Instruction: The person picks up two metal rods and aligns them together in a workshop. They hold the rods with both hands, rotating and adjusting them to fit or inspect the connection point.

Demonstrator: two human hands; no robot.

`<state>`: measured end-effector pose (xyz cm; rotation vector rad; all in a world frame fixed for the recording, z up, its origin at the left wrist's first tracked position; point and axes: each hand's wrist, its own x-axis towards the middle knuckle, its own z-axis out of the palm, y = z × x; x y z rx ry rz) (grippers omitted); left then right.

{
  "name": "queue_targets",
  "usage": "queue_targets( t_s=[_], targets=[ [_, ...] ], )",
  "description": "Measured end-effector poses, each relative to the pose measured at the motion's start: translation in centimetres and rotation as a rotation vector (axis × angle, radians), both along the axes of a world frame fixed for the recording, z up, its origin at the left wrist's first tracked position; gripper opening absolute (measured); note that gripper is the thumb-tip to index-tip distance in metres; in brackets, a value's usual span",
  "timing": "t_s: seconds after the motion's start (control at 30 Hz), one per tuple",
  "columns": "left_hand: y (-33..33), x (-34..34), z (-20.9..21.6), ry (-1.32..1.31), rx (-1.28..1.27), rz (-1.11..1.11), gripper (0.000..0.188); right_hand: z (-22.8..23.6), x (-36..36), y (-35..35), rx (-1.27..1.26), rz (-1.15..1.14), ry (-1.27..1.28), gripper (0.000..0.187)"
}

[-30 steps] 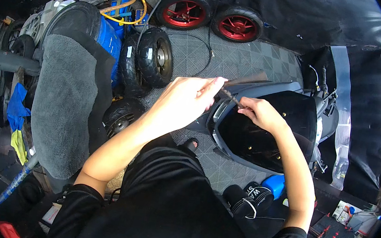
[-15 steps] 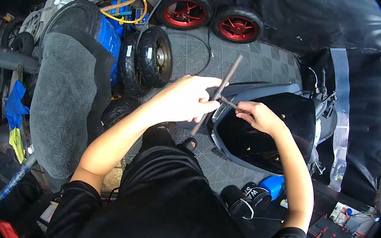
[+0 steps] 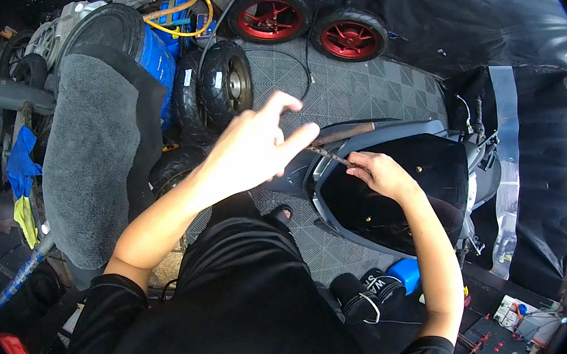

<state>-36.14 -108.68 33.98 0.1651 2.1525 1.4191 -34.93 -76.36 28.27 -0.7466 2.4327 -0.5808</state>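
My right hand [image 3: 385,175] is closed on the thin shaft of a T-shaped rod tool [image 3: 331,156], which looks like a T-handle wrench. The tool's thicker brown crossbar [image 3: 348,134] slants up to the right beyond my left fingertips. My left hand [image 3: 252,142] is beside the crossbar, index finger and thumb spread apart, not gripping it; its back hides the bar's other end. Both hands are above the rear end of a dark grey scooter [image 3: 427,143] with a glossy black panel. Whether the tool touches the scooter cannot be made out.
Two red-rimmed wheels [image 3: 268,20] stand by the far wall, and black tyres [image 3: 227,87] sit left of centre. A grey towel [image 3: 89,162] covers something beside a blue drum [image 3: 160,65]. Black containers [image 3: 352,299] and a tool-strewn bench [image 3: 495,348] are at the lower right.
The crossbar has turned from steep to a flatter slant. My left hand has shifted left off it, its fingers spreading. My right hand keeps its grip, nearly in place.
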Motion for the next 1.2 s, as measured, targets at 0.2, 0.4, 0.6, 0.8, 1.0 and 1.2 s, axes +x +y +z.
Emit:
queue_targets(
  t_s=[0.2,0.4,0.6,0.8,1.0,1.2],
  targets=[
    [0.5,1.0,-2.3,0.441,0.108,-0.204,0.032,0.0,-0.3,0.1,0.010,0.007,0.019,0.020],
    [-0.4,0.6,-2.2,0.569,0.039,-0.018,0.035,0.2,-0.1,0.4,-0.002,0.009,0.075,0.019],
    [0.1,0.7,-0.2,0.152,-0.015,-0.044,0.048,-0.3,0.4,0.2,0.029,0.008,0.060,0.017],
    [0.7,1.4,-2.3,0.227,0.073,0.018,0.062,0.1,0.5,-0.2,0.059,0.008,0.064,0.017],
    [1.7,2.3,-2.8,0.437,-0.165,0.080,0.068,-0.1,0.7,0.0,0.059,0.003,0.080,0.017],
    [1.5,2.3,-1.1,0.844,0.247,-0.104,0.066,-1.0,0.9,0.2,-0.002,-0.001,0.107,0.017]
  ],
)
